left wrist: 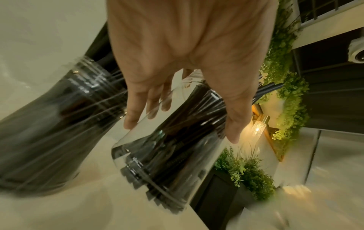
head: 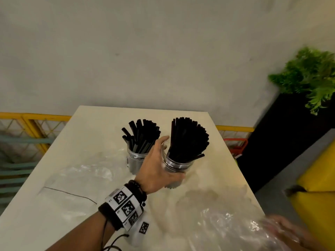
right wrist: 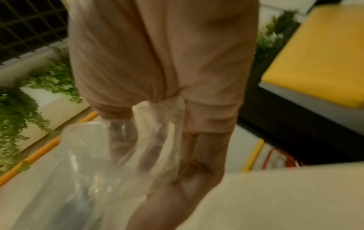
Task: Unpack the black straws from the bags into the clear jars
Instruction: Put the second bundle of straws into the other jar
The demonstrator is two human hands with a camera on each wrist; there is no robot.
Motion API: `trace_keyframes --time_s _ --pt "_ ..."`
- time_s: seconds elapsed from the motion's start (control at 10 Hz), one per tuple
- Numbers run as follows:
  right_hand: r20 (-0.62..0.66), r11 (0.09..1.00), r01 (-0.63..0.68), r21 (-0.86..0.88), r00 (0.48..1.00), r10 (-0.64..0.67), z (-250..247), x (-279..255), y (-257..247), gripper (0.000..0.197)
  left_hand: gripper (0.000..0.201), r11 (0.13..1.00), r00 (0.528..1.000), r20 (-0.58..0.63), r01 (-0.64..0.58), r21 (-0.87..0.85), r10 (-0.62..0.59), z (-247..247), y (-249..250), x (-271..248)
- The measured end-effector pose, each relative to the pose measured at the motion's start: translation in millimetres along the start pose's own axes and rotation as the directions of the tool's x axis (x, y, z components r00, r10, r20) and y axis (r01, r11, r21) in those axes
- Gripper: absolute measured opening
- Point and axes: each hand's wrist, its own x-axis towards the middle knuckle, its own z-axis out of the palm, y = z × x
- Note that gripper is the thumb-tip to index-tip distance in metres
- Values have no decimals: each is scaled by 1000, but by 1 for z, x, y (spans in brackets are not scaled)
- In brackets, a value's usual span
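Observation:
Two clear jars stand on the cream table (head: 101,127), both packed with black straws. My left hand (head: 170,158) grips the right jar (head: 178,166), thumb in front and fingers behind, and its straws (head: 188,140) fan upward. The left jar (head: 136,162) stands just beside it. In the left wrist view my left hand (left wrist: 181,132) is wrapped round the held jar (left wrist: 167,163), with the other jar (left wrist: 49,132) to its left. At the table's near right corner my right hand (head: 281,230) holds a crumpled clear plastic bag (head: 226,229); the bag (right wrist: 88,171) runs out between its curled fingers (right wrist: 206,116).
A flat clear bag (head: 78,180) lies on the table's left side. A black planter (head: 282,134) with green foliage stands right of the table, with a yellow seat (head: 317,178) nearer. A yellow railing (head: 32,124) runs behind the table's left side.

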Motion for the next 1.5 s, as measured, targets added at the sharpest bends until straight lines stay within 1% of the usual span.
trace_keyframes --time_s 0.1,0.2,0.3,0.4,0.5,0.6,0.7,0.8,0.9,1.0,1.1,1.2,1.3,1.4,1.5 --pt "228 986 -107 131 971 75 19 34 -98 25 106 1000 999 39 3 -3 -3 -1 18 19" --pt "134 977 -104 187 988 79 43 28 -166 25 96 1000 997 78 -4 21 2 1 27 35" --pt "150 993 -121 -8 981 121 37 17 -179 58 103 999 996 86 36 -36 -33 13 14 39" --pt "20 971 98 -219 995 -96 3 14 -204 84 106 995 994 59 91 -51 -88 34 -11 31" --pt "-130 907 241 -346 945 -301 -18 24 -225 75 102 990 990 9 140 -33 -140 49 -26 23" --pt "-184 821 332 -464 871 -456 -15 48 -249 74 105 978 970 -126 202 -43 -206 55 -38 26" --pt "-187 822 402 -403 843 -504 10 73 -271 89 118 969 954 -175 247 -4 -244 62 -45 32" --pt "-148 799 416 -435 842 -519 38 102 -295 104 122 962 955 -171 259 90 -242 70 -42 32" --pt "-56 724 421 -546 845 -532 50 131 -305 94 104 972 968 -146 217 94 -202 74 -40 31" --pt "-44 670 549 -500 757 -652 33 161 -310 42 104 979 962 -195 200 29 -191 72 -43 36" --pt "-114 665 569 -483 713 -692 14 180 -318 21 105 976 958 -191 213 -35 -216 70 -38 39" --pt "-168 695 573 -434 706 -688 18 169 -322 38 113 978 964 -181 203 39 -193 70 -41 41" --pt "-31 574 464 -675 759 -650 46 144 -322 78 110 976 971 -143 204 79 -192 74 -46 43" --pt "18 394 409 -823 712 -702 57 153 -327 58 109 977 970 -156 200 78 -186 75 -46 43" --pt "88 477 651 -590 640 -764 32 174 -338 21 105 977 969 -178 191 93 -172 73 -44 43"
